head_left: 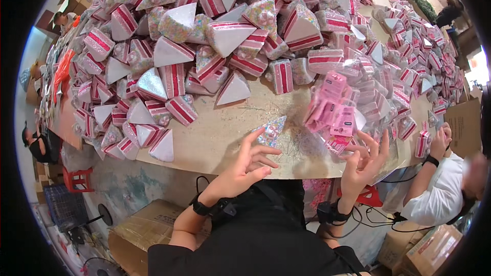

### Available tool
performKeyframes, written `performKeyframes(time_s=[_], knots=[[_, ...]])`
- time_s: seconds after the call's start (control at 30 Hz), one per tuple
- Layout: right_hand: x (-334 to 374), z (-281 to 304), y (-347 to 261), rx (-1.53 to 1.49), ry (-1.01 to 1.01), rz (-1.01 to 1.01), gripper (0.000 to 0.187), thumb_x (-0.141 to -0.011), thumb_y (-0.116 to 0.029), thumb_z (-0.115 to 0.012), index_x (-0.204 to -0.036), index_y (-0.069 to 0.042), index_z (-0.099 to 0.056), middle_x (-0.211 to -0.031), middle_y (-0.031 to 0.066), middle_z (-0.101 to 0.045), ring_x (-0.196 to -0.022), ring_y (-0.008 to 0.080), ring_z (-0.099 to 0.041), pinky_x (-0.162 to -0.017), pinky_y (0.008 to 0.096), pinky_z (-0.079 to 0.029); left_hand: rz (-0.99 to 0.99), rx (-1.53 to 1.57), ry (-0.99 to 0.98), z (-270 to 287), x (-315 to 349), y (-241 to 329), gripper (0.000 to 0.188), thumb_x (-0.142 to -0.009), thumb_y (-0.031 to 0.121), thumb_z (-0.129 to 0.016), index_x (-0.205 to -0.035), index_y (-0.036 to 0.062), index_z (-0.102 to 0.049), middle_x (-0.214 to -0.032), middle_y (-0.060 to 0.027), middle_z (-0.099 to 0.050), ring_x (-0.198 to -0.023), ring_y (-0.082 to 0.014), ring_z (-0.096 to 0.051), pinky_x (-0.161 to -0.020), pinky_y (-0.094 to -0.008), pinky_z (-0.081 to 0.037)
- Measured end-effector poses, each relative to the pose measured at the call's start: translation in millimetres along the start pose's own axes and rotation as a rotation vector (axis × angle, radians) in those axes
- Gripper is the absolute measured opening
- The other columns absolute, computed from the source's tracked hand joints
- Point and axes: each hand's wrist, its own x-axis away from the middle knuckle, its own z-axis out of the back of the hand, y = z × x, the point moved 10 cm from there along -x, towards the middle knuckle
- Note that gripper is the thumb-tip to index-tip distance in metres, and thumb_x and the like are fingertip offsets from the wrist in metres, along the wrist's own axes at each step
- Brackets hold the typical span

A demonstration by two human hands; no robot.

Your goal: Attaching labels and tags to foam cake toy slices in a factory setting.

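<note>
Over the front of the table, my left hand point(245, 163) is open with its fingers apart. Its index fingertip reaches the edge of a small cake-slice ornament point(272, 131) covered in glitter and coloured beads; whether it touches is unclear. My right hand point(364, 166) is also open, fingers spread, beside a pile of pink printed cards point(332, 110). Some clear plastic appears around these cards, slightly blurred. Each wrist wears a black strap with a device on it.
A large heap of cake-slice ornaments point(225, 36) covers the far side of the wooden table point(220, 143), with more at the right point(404, 61). A co-worker in a white shirt point(434, 194) sits at the right. A cardboard box point(146, 230) stands below left, near a red stool point(78, 179).
</note>
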Motion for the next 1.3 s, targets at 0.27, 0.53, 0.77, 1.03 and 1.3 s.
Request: performKeyframes(time_s=[0.27, 0.53, 0.77, 1.03, 1.3], knots=[[3, 2, -3, 0.279, 0.040, 0.344, 0.075, -0.081, 0.010, -0.050, -0.151, -0.001, -0.027, -0.125, 0.0199, -0.059, -0.084, 0.0178, -0.068, -0.071, 0.0227, -0.051, 0.024, 0.111, -0.024, -3, -15, 2, 0.080, -0.097, 0.009, -0.053, -0.158, 0.0109, -0.001, -0.137, -0.0214, -0.051, -0.114, -0.0272, -0.061, -0.094, -0.0395, -0.052], [-7, 9, 8, 0.176, 0.133, 0.189, 0.078, -0.075, 0.009, -0.054, -0.148, 0.001, -0.030, -0.122, 0.0208, -0.061, -0.084, 0.0190, -0.069, -0.071, 0.0245, -0.051, 0.041, 0.044, -0.030, -2, -18, 0, 0.079, -0.095, 0.005, -0.051, -0.158, 0.0095, -0.003, -0.136, -0.0228, -0.051, -0.115, -0.0290, -0.061, -0.096, -0.0419, -0.052], [-5, 24, 4, 0.086, 0.259, 0.266, 0.069, -0.079, 0.007, -0.051, -0.145, 0.004, -0.030, -0.123, 0.0243, -0.060, -0.083, 0.0236, -0.070, -0.065, 0.0276, -0.058, 0.057, -0.110, -0.077, -8, -17, -3, 0.072, -0.096, 0.013, -0.057, -0.155, 0.0072, -0.017, -0.136, -0.0205, -0.053, -0.122, -0.0292, -0.058, -0.100, -0.0430, -0.050], [-9, 29, 7, -0.008, 0.374, 0.227, 0.067, -0.081, 0.006, -0.045, -0.145, 0.003, -0.025, -0.121, 0.0297, -0.059, -0.078, 0.0290, -0.071, -0.061, 0.0291, -0.062, -0.303, -1.075, -0.363, -73, -18, -29, 0.049, -0.092, 0.027, -0.066, -0.131, 0.0002, -0.053, -0.144, -0.0180, -0.048, -0.134, -0.0330, -0.046, -0.114, -0.0472, -0.036], [-1, 29, -15, 0.234, 0.298, 0.468, 0.060, -0.085, 0.006, -0.047, -0.140, 0.005, -0.025, -0.119, 0.0306, -0.059, -0.073, 0.0283, -0.070, -0.060, 0.0314, -0.063, -0.243, -1.254, -0.255, -62, -31, -29, 0.070, -0.091, 0.027, -0.066, -0.148, -0.0018, -0.036, -0.154, -0.0201, -0.037, -0.143, -0.0324, -0.037, -0.119, -0.0470, -0.028]])
